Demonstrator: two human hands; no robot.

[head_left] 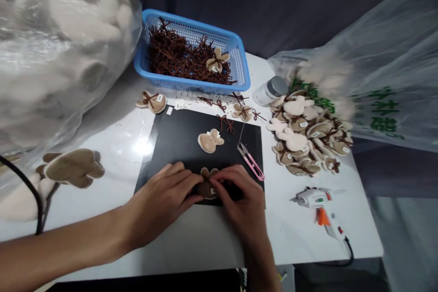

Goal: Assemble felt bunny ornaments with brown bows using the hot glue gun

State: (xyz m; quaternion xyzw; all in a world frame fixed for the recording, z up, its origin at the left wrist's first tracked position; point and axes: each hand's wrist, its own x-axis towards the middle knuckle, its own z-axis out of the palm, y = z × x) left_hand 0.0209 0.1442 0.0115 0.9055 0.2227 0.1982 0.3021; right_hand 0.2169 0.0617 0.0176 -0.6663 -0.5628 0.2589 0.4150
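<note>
Low on the black mat (174,141), both hands work at a small brown bunny-shaped plush piece (207,190) with a white tag. My left hand (167,194) is closed on its left side, thumb and fingers pressed together. Across the neck lies a dark brown bow (206,178), which the fingers of my right hand (244,194) pinch at its right end; the fingertips partly cover it. A lighter bunny piece (208,142) rests on the mat above the hands. Pink thread snips (251,162) lie to the right, beside my right hand.
A blue basket (191,84) of brown bows stands at the back. To the right are a grey-lidded jar (270,91), a pile of bunny pieces (301,134) and a white glue gun (320,203). Filled plastic bags (61,45) flank the table; loose bows (224,123) lie near the mat's top.
</note>
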